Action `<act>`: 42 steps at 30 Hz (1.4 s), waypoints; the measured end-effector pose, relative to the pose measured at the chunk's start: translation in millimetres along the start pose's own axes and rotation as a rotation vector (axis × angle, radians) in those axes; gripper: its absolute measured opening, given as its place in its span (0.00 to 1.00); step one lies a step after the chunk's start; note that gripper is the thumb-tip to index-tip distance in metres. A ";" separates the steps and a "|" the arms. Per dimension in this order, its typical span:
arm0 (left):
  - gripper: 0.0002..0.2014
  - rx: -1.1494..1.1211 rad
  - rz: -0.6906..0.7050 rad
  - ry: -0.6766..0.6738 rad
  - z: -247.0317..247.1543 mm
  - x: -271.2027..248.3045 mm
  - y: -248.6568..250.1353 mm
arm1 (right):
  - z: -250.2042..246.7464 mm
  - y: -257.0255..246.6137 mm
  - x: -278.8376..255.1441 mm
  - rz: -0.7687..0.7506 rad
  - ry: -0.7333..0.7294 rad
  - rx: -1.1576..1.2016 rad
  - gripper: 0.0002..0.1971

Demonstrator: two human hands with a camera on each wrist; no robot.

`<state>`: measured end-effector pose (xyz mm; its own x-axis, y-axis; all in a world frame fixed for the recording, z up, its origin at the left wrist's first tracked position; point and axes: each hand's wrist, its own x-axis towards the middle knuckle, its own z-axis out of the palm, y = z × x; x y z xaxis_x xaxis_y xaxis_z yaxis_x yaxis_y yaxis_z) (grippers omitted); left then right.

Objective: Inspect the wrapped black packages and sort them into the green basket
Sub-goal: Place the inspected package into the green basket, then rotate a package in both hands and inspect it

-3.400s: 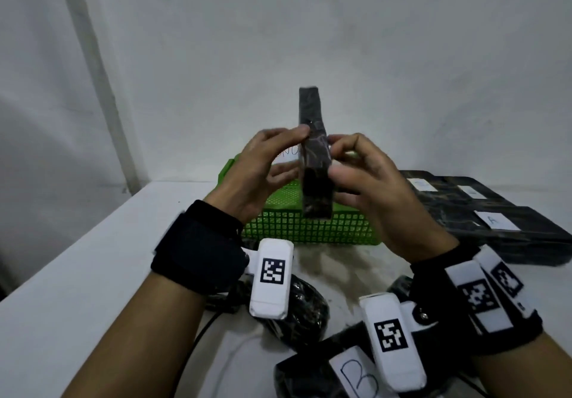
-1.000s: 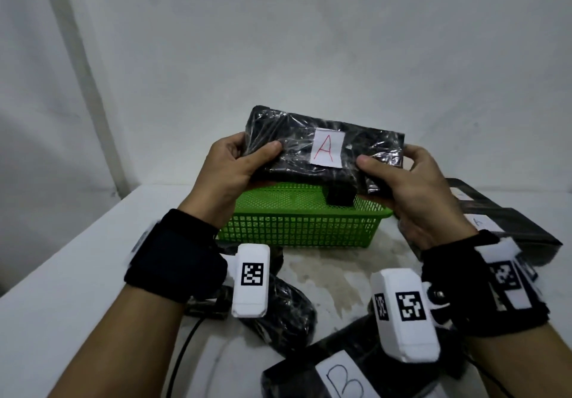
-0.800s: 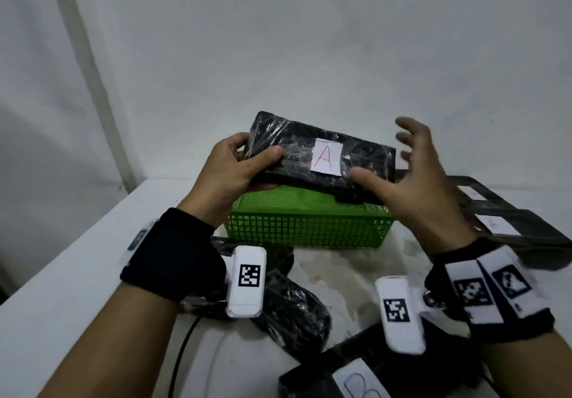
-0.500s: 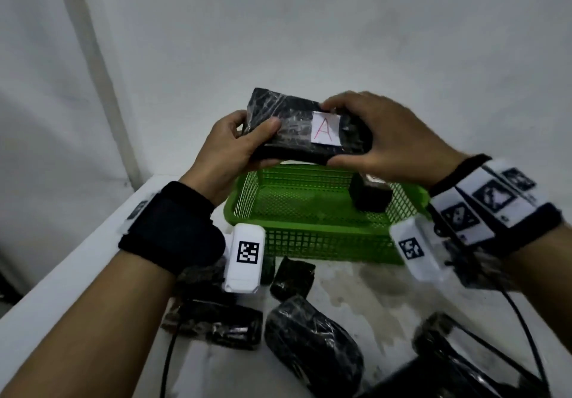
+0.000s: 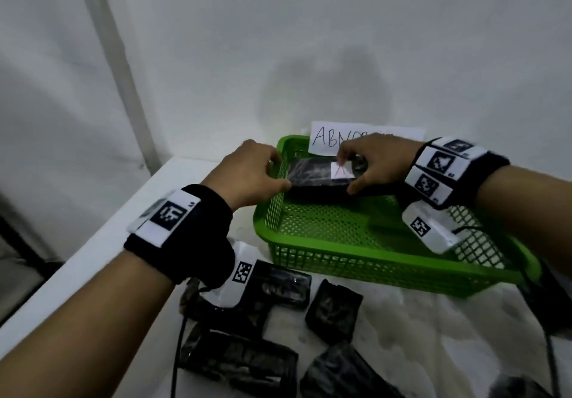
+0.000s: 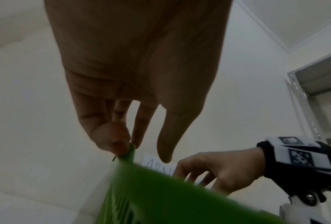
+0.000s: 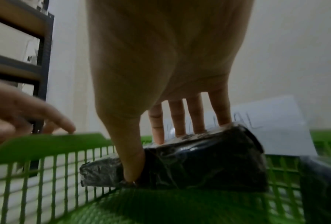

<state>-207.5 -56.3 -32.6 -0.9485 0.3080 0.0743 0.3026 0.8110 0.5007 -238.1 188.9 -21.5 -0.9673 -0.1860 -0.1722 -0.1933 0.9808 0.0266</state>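
The green mesh basket (image 5: 371,269) stands on the white table. A black wrapped package with a white "A" label (image 5: 312,175) lies low in its far left corner. My right hand (image 5: 348,172) grips the package's right end, thumb on the near side and fingers over the far side; the right wrist view shows this hand (image 7: 157,154) on the package (image 7: 199,163). My left hand (image 5: 263,175) is off the package and rests on the basket's left rim (image 6: 130,151) with loose fingers. Another dark package (image 7: 322,189) lies in the basket further right.
Several loose black packages lie on the table in front of the basket, among them a long one (image 5: 278,286) and a small one (image 5: 334,311). A paper sign (image 5: 328,141) leans at the basket's far rim. The table's left edge (image 5: 93,249) is near.
The "A" package came down from above the basket into its far left corner. My left hand let go of it and now touches the rim; my right hand still holds it.
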 end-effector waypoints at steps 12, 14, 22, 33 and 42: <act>0.23 -0.090 -0.010 -0.018 0.5 -6.7 -5.2 | 35.1 11.9 20.2 -0.042 0.026 -0.159 0.32; 0.21 -0.123 -0.010 0.029 -3.6 -13.9 -4.9 | 18.3 6.5 10.7 -0.056 0.037 -0.140 0.31; 0.14 -0.141 -0.069 0.126 -31.0 -69.8 -3.9 | -77.3 -36.9 -87.3 -0.128 0.381 0.004 0.13; 0.16 0.127 -0.127 -0.311 -5.7 -162.1 -26.2 | 38.7 -150.7 -148.1 -0.337 -0.100 0.022 0.24; 0.20 0.209 -0.016 -0.272 3.3 -186.2 -35.5 | 46.7 -160.9 -161.5 -0.280 -0.269 -0.067 0.30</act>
<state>-41.3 -140.8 -67.0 -0.9018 0.3934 -0.1792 0.3276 0.8923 0.3105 -43.0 63.9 -43.9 -0.7996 -0.4153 -0.4338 -0.4630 0.8864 0.0049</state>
